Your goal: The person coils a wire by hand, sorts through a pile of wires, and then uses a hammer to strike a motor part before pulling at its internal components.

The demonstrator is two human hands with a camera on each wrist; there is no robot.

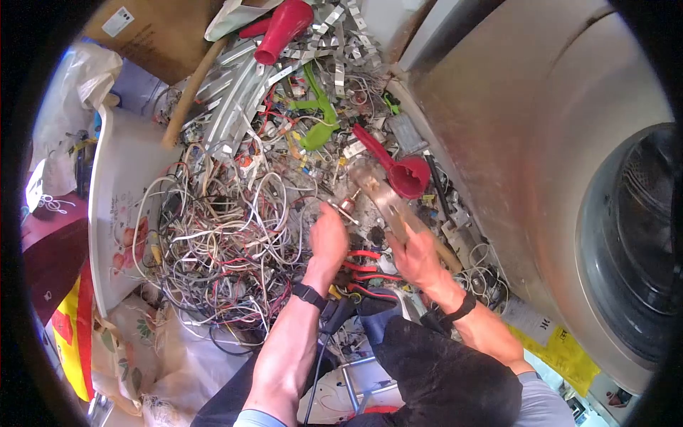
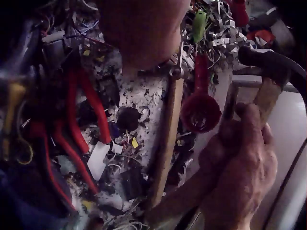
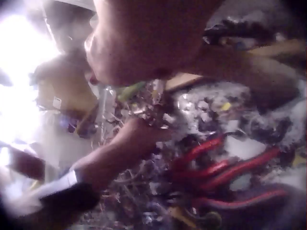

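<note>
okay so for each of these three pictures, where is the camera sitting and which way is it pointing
Head: worn on the head, facing down over both forearms at the wire pile; the left hand rests at a small metal part, the right hand grips a hammer.
Left wrist: behind the left hand, looking across at the right hand and hammer.
Right wrist: behind the right hand, looking toward the left hand and forearm.
Shared: the red-handled pliers show in both wrist views.
</note>
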